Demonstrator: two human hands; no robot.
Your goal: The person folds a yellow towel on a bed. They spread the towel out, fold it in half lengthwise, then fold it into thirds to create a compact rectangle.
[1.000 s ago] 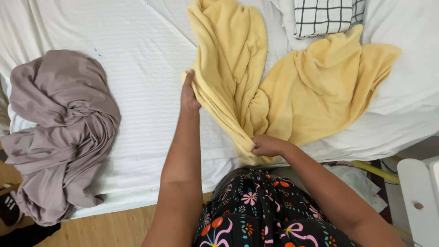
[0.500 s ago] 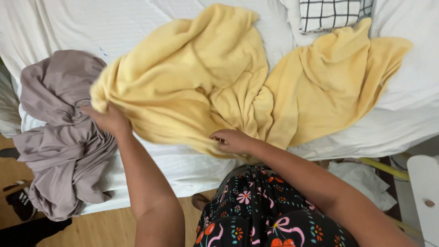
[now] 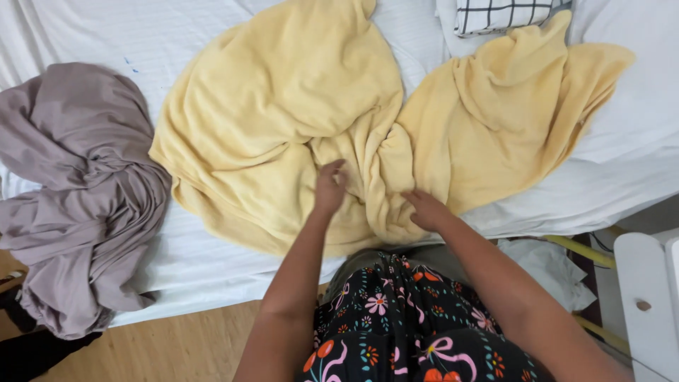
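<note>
Left hand (image 3: pixel 329 185) and right hand (image 3: pixel 426 209) each pinch the bunched middle of the yellow blanket (image 3: pixel 283 106), pinning it on the bed (image 3: pixel 85 28).

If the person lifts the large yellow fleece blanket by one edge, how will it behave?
The yellow fleece blanket would probably hang limp: it lies in soft folds and bunches where the left hand and right hand touch it. It likely drags rather than slides on the white sheet. No rolling or breaking seems likely.

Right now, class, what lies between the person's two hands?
In the head view, a bunched fold of the yellow blanket lies between the left hand and right hand.
</note>
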